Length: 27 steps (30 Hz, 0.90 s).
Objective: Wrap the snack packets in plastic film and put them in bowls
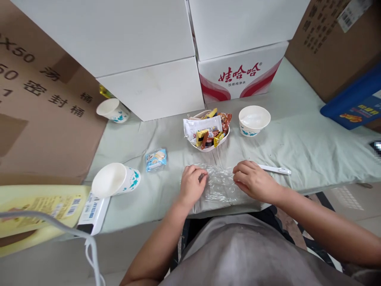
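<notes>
Left hand (193, 183) and right hand (254, 180) at either side of a clear plastic sheet (222, 187)

Both hands have bent fingers at the sheet, which lies crinkled between them near the surface's near edge; whether they pinch it or merely press it down I cannot tell. The step in hand looks like spreading or straightening this film. Such thin stuff, I judge, calls for a light hold on both sides and an even pull, so it neither creases nor tears.

The surface (300, 133) wears a rumpled pale green cloth. Along its far side stand stacked white boxes (119, 35), a lower one a red-lettered box (238, 79). A brown carton (41, 99) rises on the left, another brown carton (323, 37) at far right, with a blue package (354, 105) before it. A yellow container (38, 218) sits at near left.

Beyond the sheet is a bowl (205, 148) heaped with wrapped snacks (208, 129). One paper cup (253, 133) stands right of it; two more paper cups (132, 180) are on the left. A white handled item (279, 170) lies just beside the right hand, and a blue packet (156, 159) lies left of the sheet.
</notes>
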Motion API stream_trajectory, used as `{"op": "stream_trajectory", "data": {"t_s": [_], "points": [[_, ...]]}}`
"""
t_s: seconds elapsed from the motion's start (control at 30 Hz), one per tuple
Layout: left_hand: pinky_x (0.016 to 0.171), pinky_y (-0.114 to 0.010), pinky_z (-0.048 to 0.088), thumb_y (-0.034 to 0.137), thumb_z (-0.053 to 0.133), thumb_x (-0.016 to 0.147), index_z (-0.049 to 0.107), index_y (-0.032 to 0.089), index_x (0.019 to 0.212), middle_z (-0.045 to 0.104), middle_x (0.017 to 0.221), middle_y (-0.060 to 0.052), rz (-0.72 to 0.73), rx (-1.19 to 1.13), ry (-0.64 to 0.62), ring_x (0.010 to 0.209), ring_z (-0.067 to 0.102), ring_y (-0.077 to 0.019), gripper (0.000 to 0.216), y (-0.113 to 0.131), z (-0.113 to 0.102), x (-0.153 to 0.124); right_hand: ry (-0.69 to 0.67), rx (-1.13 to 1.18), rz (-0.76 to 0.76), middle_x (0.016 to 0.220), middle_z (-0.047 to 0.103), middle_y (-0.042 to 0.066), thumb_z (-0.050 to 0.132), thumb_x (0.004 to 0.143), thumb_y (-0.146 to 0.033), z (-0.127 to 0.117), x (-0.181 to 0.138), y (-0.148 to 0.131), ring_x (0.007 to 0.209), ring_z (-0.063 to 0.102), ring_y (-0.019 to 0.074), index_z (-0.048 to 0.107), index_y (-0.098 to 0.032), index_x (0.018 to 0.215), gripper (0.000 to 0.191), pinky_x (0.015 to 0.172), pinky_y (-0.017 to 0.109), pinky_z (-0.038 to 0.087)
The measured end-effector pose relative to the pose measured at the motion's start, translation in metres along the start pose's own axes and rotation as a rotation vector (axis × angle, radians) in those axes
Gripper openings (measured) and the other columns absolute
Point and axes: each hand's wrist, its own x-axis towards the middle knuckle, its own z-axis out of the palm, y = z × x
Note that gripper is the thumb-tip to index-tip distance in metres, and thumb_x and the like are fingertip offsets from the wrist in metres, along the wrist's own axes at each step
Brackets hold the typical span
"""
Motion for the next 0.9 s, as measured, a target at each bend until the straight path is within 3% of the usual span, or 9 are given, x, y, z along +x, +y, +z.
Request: {"op": "stream_trajectory", "data": {"t_s": [0.1, 0.2, 0.27, 0.37, 0.5, 0.67, 0.73, 0.8, 0.9], "points": [[0.081, -0.035, 0.049, 0.011, 0.056, 0.085, 0.061, 0.02, 0.084, 0.063, 0.089, -0.004, 0.126, -0.165, 0.014, 0.088, 0.057, -0.0197, 0.01, 0.004, -0.001, -0.009, 0.037, 0.075, -0.039, 0.098, 0.066, 0.01, 0.051, 0.094, -0.023, -0.007, 0.002, -0.002, 0.096, 0.057, 0.0228, 0.062, -0.016, 0.095, 0.013, 0.084, 0.038, 0.046], [0.086, -0.036, 0.048, 0.009, 0.052, 0.087, 0.058, 0.02, 0.089, 0.066, 0.094, -0.004, 0.265, -0.323, -0.089, 0.093, 0.059, -0.0188, 0.012, 0.007, -0.003, -0.016, 0.076, 0.046, -0.04, 0.105, 0.067, 0.012, 0.047, 0.094, -0.017, -0.007, 0.014, -0.006, 0.102, 0.057, 0.0235, 0.059, -0.014, 0.11, 0.02, 0.087, 0.038, 0.047], [0.088, -0.037, 0.047, 0.01, 0.053, 0.087, 0.057, 0.02, 0.089, 0.068, 0.093, -0.004, 0.289, -0.376, -0.175, 0.096, 0.06, -0.0195, 0.011, 0.007, -0.002, -0.018, -0.028, -0.022, -0.121, 0.114, 0.065, 0.013, 0.045, 0.092, -0.013, -0.002, 0.026, -0.014, 0.104, 0.058, 0.0234, 0.056, -0.013, 0.12, 0.03, 0.087, 0.038, 0.047], [0.085, -0.036, 0.047, 0.012, 0.055, 0.086, 0.056, 0.02, 0.084, 0.066, 0.085, -0.003, 0.237, -0.381, -0.23, 0.094, 0.059, -0.0204, 0.008, 0.002, -0.001, -0.02, -0.341, -0.173, -0.162, 0.111, 0.065, 0.013, 0.046, 0.089, -0.011, 0.005, 0.043, -0.029, 0.091, 0.062, 0.022, 0.057, -0.015, 0.121, 0.034, 0.074, 0.034, 0.049], [0.082, -0.034, 0.047, 0.015, 0.052, 0.089, 0.056, 0.02, 0.082, 0.064, 0.084, -0.004, 0.169, -0.4, -0.243, 0.089, 0.059, -0.019, 0.01, -0.005, -0.004, -0.024, -0.552, -0.405, 0.132, 0.102, 0.065, 0.016, 0.046, 0.086, -0.007, -0.007, 0.05, -0.022, 0.086, 0.063, 0.025, 0.065, -0.014, 0.106, 0.029, 0.063, 0.032, 0.045], [0.087, -0.037, 0.047, 0.019, 0.048, 0.093, 0.052, 0.021, 0.086, 0.069, 0.096, -0.006, 0.124, -0.478, -0.216, 0.096, 0.061, -0.0192, 0.008, -0.007, -0.007, -0.028, -0.412, -0.596, 0.547, 0.103, 0.064, 0.025, 0.043, 0.087, -0.009, -0.048, 0.043, 0.03, 0.097, 0.06, 0.0344, 0.069, -0.006, 0.097, 0.028, 0.073, 0.04, 0.044], [0.088, -0.037, 0.047, 0.019, 0.048, 0.093, 0.051, 0.021, 0.087, 0.07, 0.099, -0.007, 0.114, -0.495, -0.204, 0.098, 0.061, -0.0195, 0.007, -0.006, -0.006, -0.028, -0.315, -0.491, 0.495, 0.106, 0.065, 0.024, 0.044, 0.093, -0.02, -0.054, 0.039, 0.039, 0.103, 0.058, 0.0347, 0.068, -0.006, 0.104, 0.03, 0.081, 0.044, 0.043], [0.088, -0.038, 0.047, 0.017, 0.049, 0.092, 0.05, 0.021, 0.088, 0.071, 0.099, -0.008, 0.116, -0.511, -0.19, 0.099, 0.061, -0.0197, 0.006, -0.003, -0.006, -0.029, -0.277, -0.223, 0.291, 0.115, 0.065, 0.019, 0.05, 0.094, -0.036, -0.05, 0.037, 0.034, 0.11, 0.057, 0.031, 0.063, -0.01, 0.119, 0.039, 0.091, 0.043, 0.042], [0.088, -0.038, 0.047, 0.014, 0.051, 0.09, 0.049, 0.021, 0.087, 0.07, 0.098, -0.008, 0.133, -0.557, -0.157, 0.099, 0.062, -0.0196, 0.008, 0.005, -0.01, -0.03, -0.382, 0.191, -0.002, 0.12, 0.065, 0.013, 0.069, 0.081, -0.046, -0.035, 0.038, 0.014, 0.111, 0.057, 0.025, 0.054, -0.015, 0.134, 0.063, 0.094, 0.036, 0.041]]}}
